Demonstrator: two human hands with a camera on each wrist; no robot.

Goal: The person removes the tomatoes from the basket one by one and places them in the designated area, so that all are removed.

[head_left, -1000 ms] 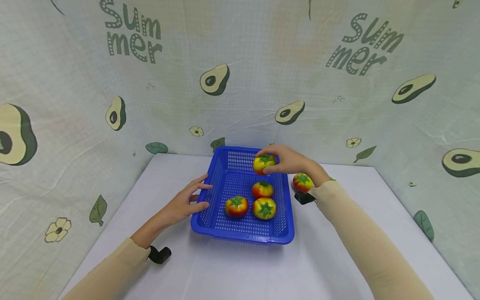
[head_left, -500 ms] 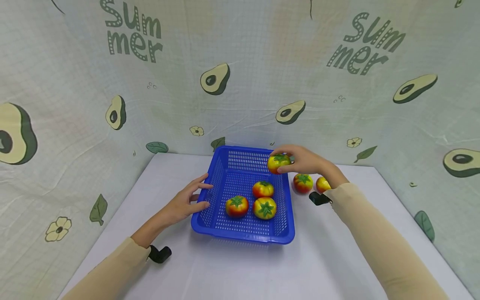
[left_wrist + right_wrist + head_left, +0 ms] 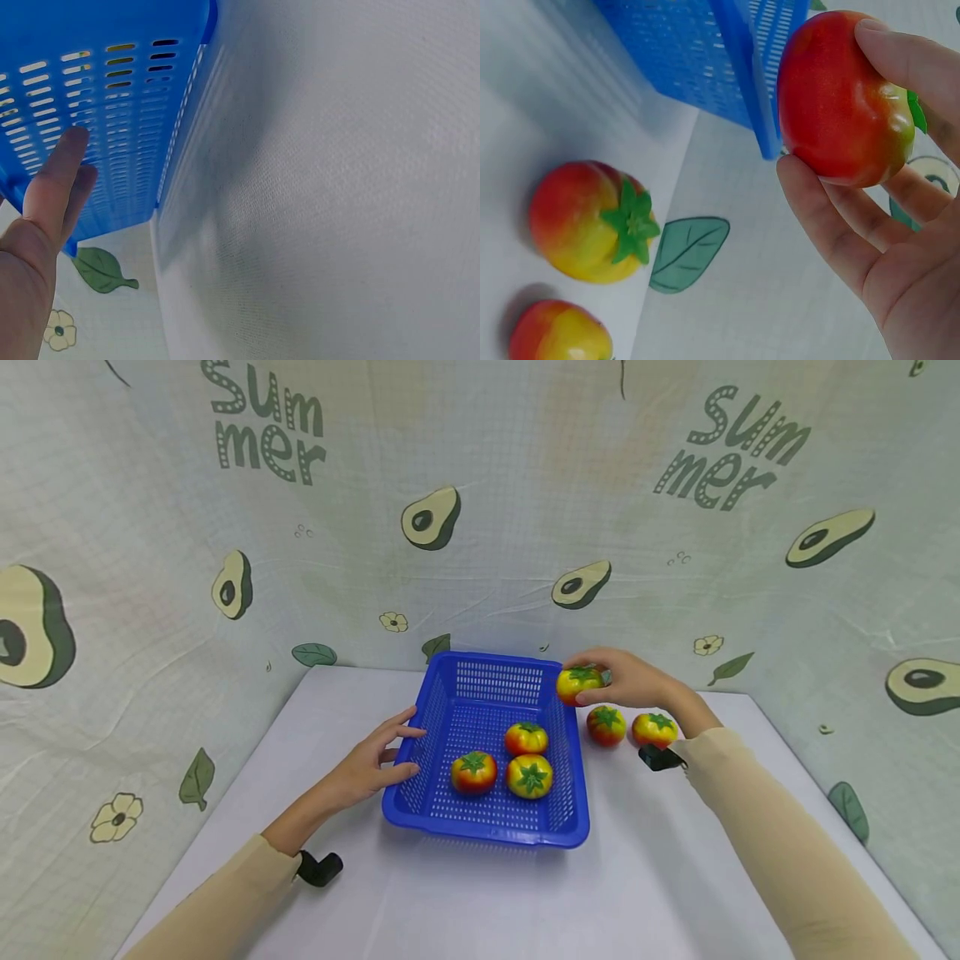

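Note:
My right hand (image 3: 626,679) holds a red and yellow tomato (image 3: 576,686) with a green star-shaped top, over the right rim of a blue plastic basket (image 3: 487,837). In the right wrist view, thumb and fingers pinch this tomato (image 3: 840,105) from opposite sides, beside the basket's edge (image 3: 746,82). My left hand (image 3: 367,768) holds the basket's left rim; in the left wrist view, two fingers (image 3: 56,187) lie against the slotted outer wall (image 3: 120,135). Inside the basket sit three tomatoes, one at the left (image 3: 473,773), one at the back (image 3: 526,739) and one in front (image 3: 529,777).
Right of the basket, two more tomatoes rest on the white table (image 3: 465,910): one near the rim (image 3: 606,727), another farther right (image 3: 654,730) under my right wrist. A printed cloth (image 3: 510,527) hangs behind the table and along both sides.
My right hand has carried its tomato rightward from above the basket's inside to its right rim, uncovering the far right tomato on the table. The left hand and basket stay put.

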